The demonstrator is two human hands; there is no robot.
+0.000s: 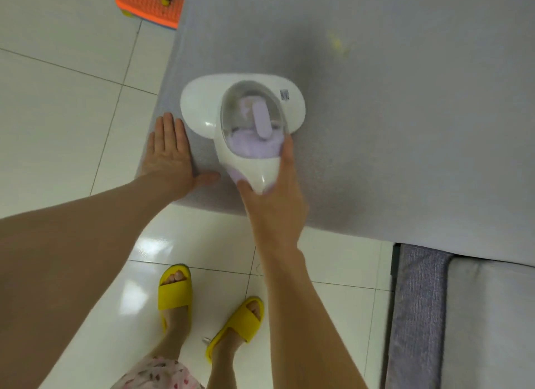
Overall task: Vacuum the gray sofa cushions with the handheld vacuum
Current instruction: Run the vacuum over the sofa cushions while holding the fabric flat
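A white handheld vacuum [202, 105] with a clear dust bin and lilac parts inside rests flat on the gray sofa cushion [390, 128], near its front left corner. My right hand [278, 203] is shut around the vacuum's rear handle. My left hand [170, 154] lies palm down with fingers spread on the cushion's left edge, just beside the vacuum's head and apart from it. A small yellowish smear [337, 45] marks the cushion beyond the vacuum.
White glossy floor tiles [66, 79] surround the cushion on the left and front. An orange textured mat [147, 5] lies at the top left. A second gray cushion with purplish piping [417, 316] sits at the lower right. My feet in yellow slippers [175, 287] stand below.
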